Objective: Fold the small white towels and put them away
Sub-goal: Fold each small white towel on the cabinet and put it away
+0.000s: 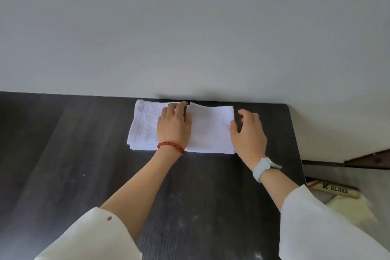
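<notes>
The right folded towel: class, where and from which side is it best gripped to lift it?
Probably pinch the right folded towel at its free right edge, coming from the right, where the right hand already is; the left hand covers its left edge.

Dark wood-grain table (84,154) runs along pale grey wall (190,27), far edge touching it. Faint pale smudges on tabletop near front. Beyond table's right end, low down: tan box (335,191) printed "K-GLASS", lying tilted. Brown bracket (371,160) at right frame edge.
</notes>
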`<state>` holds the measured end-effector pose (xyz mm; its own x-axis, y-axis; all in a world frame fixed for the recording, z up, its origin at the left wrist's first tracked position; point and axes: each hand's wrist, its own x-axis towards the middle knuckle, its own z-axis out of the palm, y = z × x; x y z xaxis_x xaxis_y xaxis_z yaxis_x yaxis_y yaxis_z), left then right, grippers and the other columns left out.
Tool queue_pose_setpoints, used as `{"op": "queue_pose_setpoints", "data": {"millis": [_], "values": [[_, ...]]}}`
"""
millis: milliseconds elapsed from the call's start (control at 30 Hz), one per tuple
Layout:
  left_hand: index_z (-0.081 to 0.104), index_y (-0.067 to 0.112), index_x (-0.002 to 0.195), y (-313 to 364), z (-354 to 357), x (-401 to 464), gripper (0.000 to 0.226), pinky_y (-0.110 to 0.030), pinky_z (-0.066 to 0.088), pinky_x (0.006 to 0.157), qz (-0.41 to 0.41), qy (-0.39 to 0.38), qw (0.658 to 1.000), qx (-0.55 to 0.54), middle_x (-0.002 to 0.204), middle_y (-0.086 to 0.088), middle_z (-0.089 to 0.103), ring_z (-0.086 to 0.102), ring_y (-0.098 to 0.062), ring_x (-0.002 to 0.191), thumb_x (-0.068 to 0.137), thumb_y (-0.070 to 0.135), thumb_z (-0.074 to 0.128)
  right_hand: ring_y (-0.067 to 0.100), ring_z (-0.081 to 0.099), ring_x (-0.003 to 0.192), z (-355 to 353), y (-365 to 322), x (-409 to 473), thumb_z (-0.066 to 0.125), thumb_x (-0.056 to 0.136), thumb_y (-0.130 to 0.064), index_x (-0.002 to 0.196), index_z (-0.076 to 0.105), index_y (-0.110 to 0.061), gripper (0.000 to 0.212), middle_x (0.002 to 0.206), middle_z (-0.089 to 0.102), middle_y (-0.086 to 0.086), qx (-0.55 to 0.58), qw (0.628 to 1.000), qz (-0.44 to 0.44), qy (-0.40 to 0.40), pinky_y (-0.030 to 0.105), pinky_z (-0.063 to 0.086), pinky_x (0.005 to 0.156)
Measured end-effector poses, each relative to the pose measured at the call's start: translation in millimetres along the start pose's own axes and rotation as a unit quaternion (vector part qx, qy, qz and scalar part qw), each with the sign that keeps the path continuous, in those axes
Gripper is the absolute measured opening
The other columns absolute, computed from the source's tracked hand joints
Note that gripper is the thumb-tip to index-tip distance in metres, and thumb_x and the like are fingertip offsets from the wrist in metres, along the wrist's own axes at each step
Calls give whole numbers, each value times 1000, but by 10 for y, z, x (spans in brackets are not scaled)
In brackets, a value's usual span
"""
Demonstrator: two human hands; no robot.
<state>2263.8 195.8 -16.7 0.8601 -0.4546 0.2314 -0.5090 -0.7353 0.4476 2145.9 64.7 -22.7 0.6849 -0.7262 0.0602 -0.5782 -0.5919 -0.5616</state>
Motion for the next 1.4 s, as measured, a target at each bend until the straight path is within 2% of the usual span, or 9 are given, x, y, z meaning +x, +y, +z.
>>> {"op": "queue_pose_setpoints", "data": {"millis": [67, 133, 233, 367, 533, 733, 1067, 1267, 1400], "values": [[61, 12, 113, -54, 37, -86, 41, -37, 46, 76, 103, 27, 992, 68, 113, -6, 64, 59, -29, 103, 84, 27, 36, 29, 52, 114, 44, 8, -54, 48, 92, -21, 128, 47, -9, 39, 127, 51, 12, -88, 988, -123, 43, 42, 48, 86], [54, 12, 124, -85, 58, -170, 48, -44, 42, 89, 138, -37, 979, 145, 131, -3, 55, 49, -27, 123, 87, 30, 29, 29, 35, 134, 71, -21, -48, 34, 95, -27, 138, 37, -9, 47, 145, 37, 11, -172, 966, -193, 3, 48, 35, 103], [13, 15, 146, -100, 61, -216, 60, -54, 7, 110, 87, -184, 958, 201, 155, 3, 10, 0, -24, 143, 93, 41, 3, 19, -5, 144, 111, -4, -9, 14, 99, -37, 147, 1, -13, 56, 156, -6, 3, -242, 945, -158, -153, 47, 3, 115], [-8, 17, 146, -43, 42, -200, 59, -55, -16, 107, 74, -218, 945, 231, 155, 6, -9, -20, -24, 140, 97, 45, 9, 19, -13, 143, 78, 16, 7, 12, 99, -38, 147, -6, -16, 56, 156, -13, 1, -242, 940, -122, -208, 47, 1, 116], [9, 21, 147, 66, -421, -243, 54, -55, -12, 109, 42, -185, 964, 187, 156, 6, 0, -15, -22, 142, 98, 42, 15, 19, -2, 144, -249, -229, -125, 25, 99, -31, 147, 14, -16, 50, 156, 4, 2, -163, 968, -130, -141, 43, 6, 116], [29, 24, 141, 309, -1361, -631, 43, -42, 3, 115, 46, -116, 989, 82, 154, 3, 15, 3, -15, 143, 98, 30, 31, 21, 45, 125, -966, -641, -683, 40, 96, -17, 126, 53, -10, 33, 131, 53, 4, -4, 988, -150, -46, 31, 34, 106], [57, 12, 122, 902, -2685, -2731, 36, -40, 38, 97, 110, 7, 983, -145, 123, -6, 59, 51, -26, 116, 90, 28, 51, 16, 58, 104, -2421, -608, -2994, 40, 95, -17, 119, 58, -16, 29, 112, 65, -1, 105, 990, -89, -11, 24, 43, 88], [53, 14, 126, 1453, -2668, -4085, 37, -38, 37, 99, 185, -93, 966, -157, 125, -5, 56, 49, -25, 117, 92, 27, 48, 17, 59, 104, -3006, 222, -4616, 41, 95, -14, 117, 59, -14, 28, 111, 66, 3, 132, 990, 11, 43, 28, 46, 88], [55, 13, 123, 2200, -2359, -4858, 35, -38, 40, 95, 259, -173, 937, -162, 120, -7, 58, 51, -27, 114, 92, 28, 47, 16, 59, 99, -3419, 995, -5610, 45, 94, -7, 112, 62, -5, 25, 110, 66, 10, 125, 981, 104, 107, 12, 40, 78]]}}
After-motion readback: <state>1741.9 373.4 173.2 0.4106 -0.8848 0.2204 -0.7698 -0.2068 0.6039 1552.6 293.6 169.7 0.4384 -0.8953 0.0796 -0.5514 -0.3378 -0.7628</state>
